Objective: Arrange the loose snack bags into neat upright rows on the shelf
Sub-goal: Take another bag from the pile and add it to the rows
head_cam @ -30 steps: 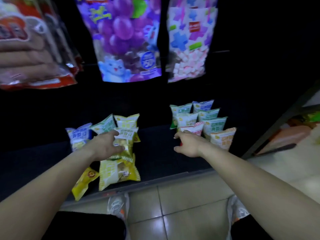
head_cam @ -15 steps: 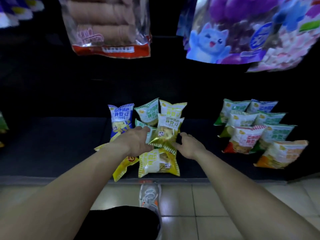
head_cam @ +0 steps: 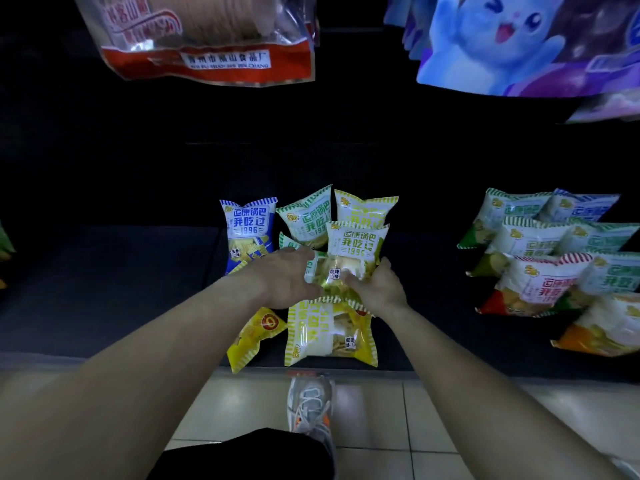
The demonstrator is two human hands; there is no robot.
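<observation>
- A glossy gold bag (head_cam: pixel 334 277) sits in the middle of the cluster on the dark shelf (head_cam: pixel 104 289), gripped between the left hand (head_cam: pixel 287 278) and the right hand (head_cam: pixel 379 289).
- Behind it stand a blue bag (head_cam: pixel 248 230), a tilted green bag (head_cam: pixel 306 216) and yellow-trimmed bags (head_cam: pixel 356 240).
- A large yellow bag (head_cam: pixel 330 332) lies flat at the shelf's front edge, with a small yellow bag (head_cam: pixel 254 336) slanted beside it.
- Well apart to the right, a second group of bags (head_cam: pixel 540 268) leans back in overlapping rows.

loose bags (head_cam: pixel 330 336) on shelf (head_cam: pixel 104 289), rowed bags (head_cam: pixel 540 268) right
</observation>
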